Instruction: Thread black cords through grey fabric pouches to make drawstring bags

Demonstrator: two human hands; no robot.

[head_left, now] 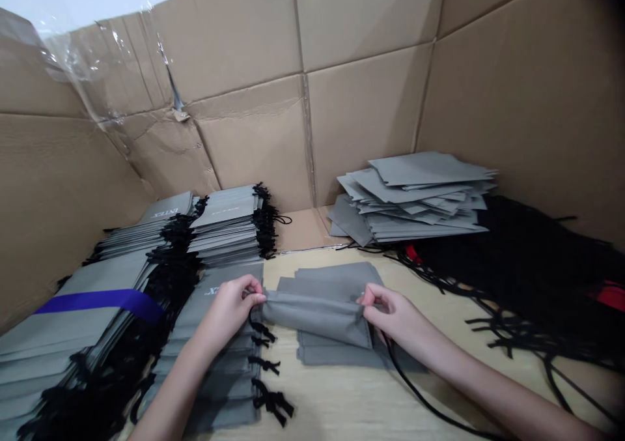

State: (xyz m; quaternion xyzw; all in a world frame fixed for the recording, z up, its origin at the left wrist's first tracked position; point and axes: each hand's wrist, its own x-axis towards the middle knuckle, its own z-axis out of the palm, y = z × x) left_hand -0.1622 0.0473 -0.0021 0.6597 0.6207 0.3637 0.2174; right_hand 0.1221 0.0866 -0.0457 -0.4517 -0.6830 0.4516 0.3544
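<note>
A grey fabric drawstring pouch (317, 317) is stretched between my two hands above the table. My left hand (237, 301) pinches its upper left corner. At the upper right corner my right hand (383, 307) is closed on the pouch, and a black cord (415, 389) trails from there toward the lower right. Below the held pouch lie more flat grey pouches (336, 275). Under my left forearm is an overlapping row of grey pouches (219, 389) with knotted black cord ends on their right side.
Stacked corded pouches (227, 226) stand at the back left; a bundle with a purple band (105, 301) lies at far left. A pile of grey pouches (424, 197) sits back right, beside a heap of black cords (527, 258). Cardboard walls (366, 102) surround the table (312, 402).
</note>
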